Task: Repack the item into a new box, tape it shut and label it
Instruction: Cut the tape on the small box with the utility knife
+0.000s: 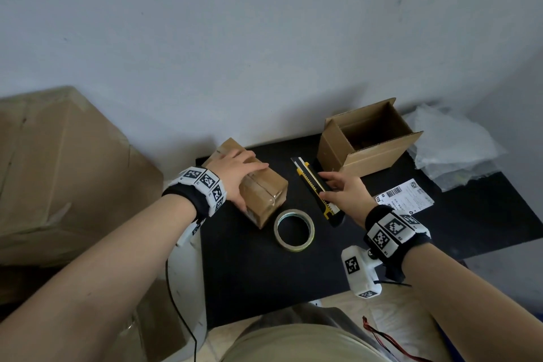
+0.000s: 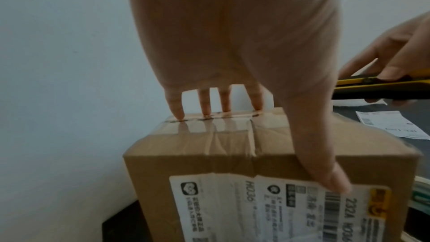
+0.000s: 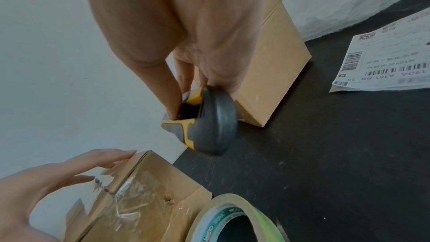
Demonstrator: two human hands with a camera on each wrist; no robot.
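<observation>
Left hand [image 1: 235,171] spread flat on taped box [image 1: 258,189], fingertips [image 2: 178,112] at the far edge. Right hand [image 1: 345,192] pinches knife [image 1: 316,185] just right of it. Tape roll [image 1: 294,230] nearer, open box [image 1: 367,138] beyond knife, label [image 1: 407,195] right.

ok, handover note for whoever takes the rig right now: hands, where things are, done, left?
Left hand: spread on top of the taped brown cardboard box, thumb down its labelled side, steadying it.
Right hand: pinching the yellow-and-black utility knife lengthwise.
On the black table: open empty brown cardboard box at the back, clear tape roll near the front, loose white shipping label to the right.
Done: nothing visible; the old box is sealed.
Left: cut it open, move the item to the new box, tape, label.
</observation>
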